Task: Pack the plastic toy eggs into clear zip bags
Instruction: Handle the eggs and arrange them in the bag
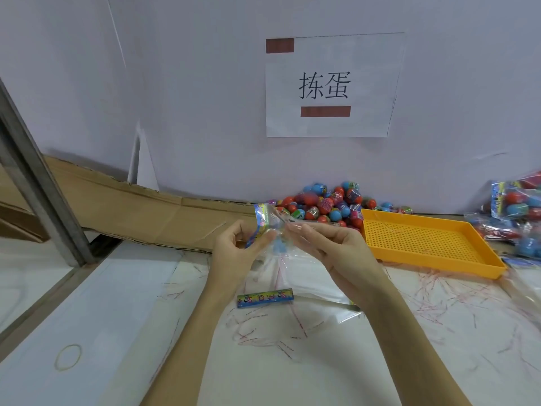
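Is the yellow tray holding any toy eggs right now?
No, the yellow tray shows only its bare perforated floor; the loose eggs are heaped behind it against the wall.

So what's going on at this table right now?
A person is holding a clear bag with a printed header between both hands, left hand and right hand, apparently opening it. No egg is in it yet. Loose eggs are piled by the wall beside a yellow tray; filled bags lie at right.
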### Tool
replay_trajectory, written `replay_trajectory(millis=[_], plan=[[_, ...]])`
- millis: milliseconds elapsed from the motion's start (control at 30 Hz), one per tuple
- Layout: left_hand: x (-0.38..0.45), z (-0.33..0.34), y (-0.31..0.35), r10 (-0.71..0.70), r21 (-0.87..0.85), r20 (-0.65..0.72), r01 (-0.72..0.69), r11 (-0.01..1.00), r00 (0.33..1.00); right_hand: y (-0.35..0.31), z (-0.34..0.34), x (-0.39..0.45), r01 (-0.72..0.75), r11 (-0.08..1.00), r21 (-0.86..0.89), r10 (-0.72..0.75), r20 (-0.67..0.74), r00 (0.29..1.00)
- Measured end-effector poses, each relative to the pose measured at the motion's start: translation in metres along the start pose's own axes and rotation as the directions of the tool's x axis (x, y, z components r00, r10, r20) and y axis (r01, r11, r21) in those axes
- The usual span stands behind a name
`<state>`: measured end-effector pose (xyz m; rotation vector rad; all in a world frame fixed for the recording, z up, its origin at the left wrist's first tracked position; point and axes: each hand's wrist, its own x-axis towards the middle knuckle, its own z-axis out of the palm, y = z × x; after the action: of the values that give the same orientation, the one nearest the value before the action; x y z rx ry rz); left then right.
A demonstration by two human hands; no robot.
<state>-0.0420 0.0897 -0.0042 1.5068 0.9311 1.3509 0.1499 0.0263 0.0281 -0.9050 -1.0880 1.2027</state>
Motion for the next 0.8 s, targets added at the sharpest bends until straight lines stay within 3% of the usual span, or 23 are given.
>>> replay_trajectory(millis=[133, 267, 367, 433, 467, 567, 633, 733, 800], plan=[[0.001, -0.003, -0.002, -0.002, 0.022, 0.002, 0.002, 1.000, 1.000, 0.000, -0.002, 0.002, 0.029, 0.998, 0.054, -0.025, -0.061, 0.998], [0.002, 0.000, -0.003, 0.007, 0.041, 0.011, -0.007, 0.999, 1.000, 0.000, -0.002, 0.000, -0.013, 0.996, -0.083, 0.018, 0.067, 0.998], [0.003, 0.001, -0.013, 0.086, 0.227, -0.052, -0.072, 0.971, 0.995, 0.007, -0.001, -0.001, -0.007, 0.973, -0.233, 0.029, 0.092, 0.995], [0.003, 0.000, -0.017, 0.205, 0.425, -0.103, -0.143, 0.894, 0.973, 0.011, 0.004, 0.000, 0.037, 0.918, -0.394, -0.029, 0.028, 0.999], [0.003, -0.002, -0.019, 0.284, 0.510, -0.053, -0.219, 0.832, 0.957, 0.013, 0.007, 0.001, 0.078, 0.867, -0.493, -0.085, 0.008, 0.996], [0.002, -0.002, -0.020, 0.440, 0.695, 0.273, -0.491, 0.525, 0.856, 0.023, 0.017, 0.001, 0.240, 0.676, -0.697, -0.257, 0.082, 0.963], [0.000, 0.005, -0.022, 0.506, 0.724, 0.357, -0.575, 0.381, 0.785, 0.028, 0.021, 0.000, 0.312, 0.602, -0.735, -0.308, 0.146, 0.940], [0.000, 0.009, -0.023, 0.618, 0.701, 0.311, -0.614, 0.364, 0.722, 0.030, 0.021, 0.000, 0.377, 0.514, -0.771, -0.331, 0.227, 0.916], [0.001, 0.005, -0.020, 0.631, 0.689, 0.302, -0.621, 0.374, 0.714, 0.029, 0.018, 0.001, 0.388, 0.460, -0.799, -0.343, 0.243, 0.907]])
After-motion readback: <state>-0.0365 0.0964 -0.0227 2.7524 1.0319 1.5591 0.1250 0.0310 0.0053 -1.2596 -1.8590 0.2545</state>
